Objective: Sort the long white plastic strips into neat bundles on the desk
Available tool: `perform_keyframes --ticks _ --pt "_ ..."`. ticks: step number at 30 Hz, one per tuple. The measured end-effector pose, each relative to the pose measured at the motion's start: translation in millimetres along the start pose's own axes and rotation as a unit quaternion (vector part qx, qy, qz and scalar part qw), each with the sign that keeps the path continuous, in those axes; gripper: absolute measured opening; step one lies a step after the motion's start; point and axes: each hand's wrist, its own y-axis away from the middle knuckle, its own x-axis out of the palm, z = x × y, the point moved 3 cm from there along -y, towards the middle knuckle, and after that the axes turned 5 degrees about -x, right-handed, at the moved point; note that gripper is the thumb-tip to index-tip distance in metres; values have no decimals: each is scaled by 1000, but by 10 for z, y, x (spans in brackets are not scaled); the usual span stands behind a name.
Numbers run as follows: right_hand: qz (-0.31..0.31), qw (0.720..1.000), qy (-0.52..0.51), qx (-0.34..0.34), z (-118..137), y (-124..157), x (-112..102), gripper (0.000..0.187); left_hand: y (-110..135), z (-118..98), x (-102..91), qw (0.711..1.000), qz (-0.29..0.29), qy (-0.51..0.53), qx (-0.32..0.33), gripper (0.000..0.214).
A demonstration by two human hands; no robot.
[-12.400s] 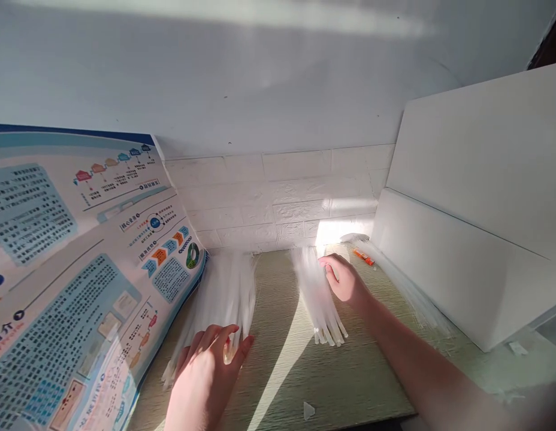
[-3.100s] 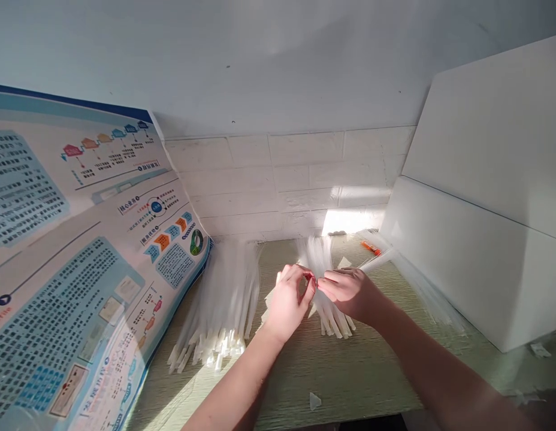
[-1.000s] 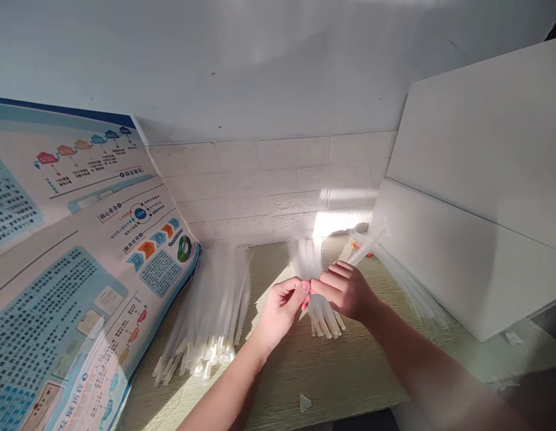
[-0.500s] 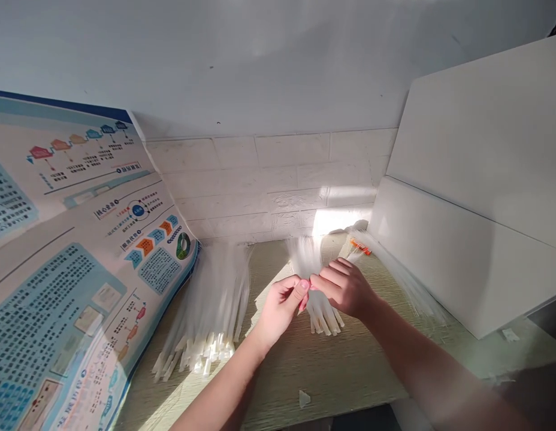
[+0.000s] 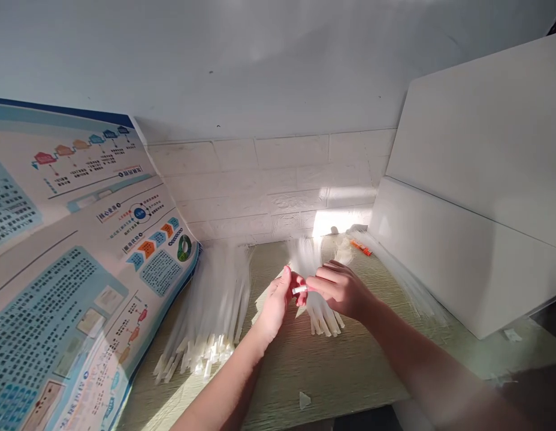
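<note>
My right hand (image 5: 338,290) is closed in a pinch on a small white cylindrical end (image 5: 300,290), whose other end is hidden by the fingers. Beside it, my left hand (image 5: 280,296) has its thumb raised away from the piece and its fingers half curled behind it. Below and behind the hands lies a small group of translucent strand bundles (image 5: 320,314) with white ends toward me. A larger pile of similar bundles (image 5: 215,299) is spread on the table to the left.
Loose clear strands (image 5: 413,284) and an orange object (image 5: 361,247) lie at the right rear. A printed poster (image 5: 102,257) stands left and a white board (image 5: 440,251) leans right. A small whitish scrap (image 5: 304,400) is near the front edge of the table (image 5: 350,377).
My left thumb has lifted off and the fingers have loosened, so the white end now shows between the hands. My right hand stays nearly in place.
</note>
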Motion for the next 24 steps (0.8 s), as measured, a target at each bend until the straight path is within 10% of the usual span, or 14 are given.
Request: perform_keyframes --ticks 9,24 --pt "-7 993 -111 33 -1 -1 77 33 -25 19 3 1000 16 0 -18 57" --pt "-13 986 9 -168 511 -173 196 26 134 -137 153 982 50 52 -177 55"
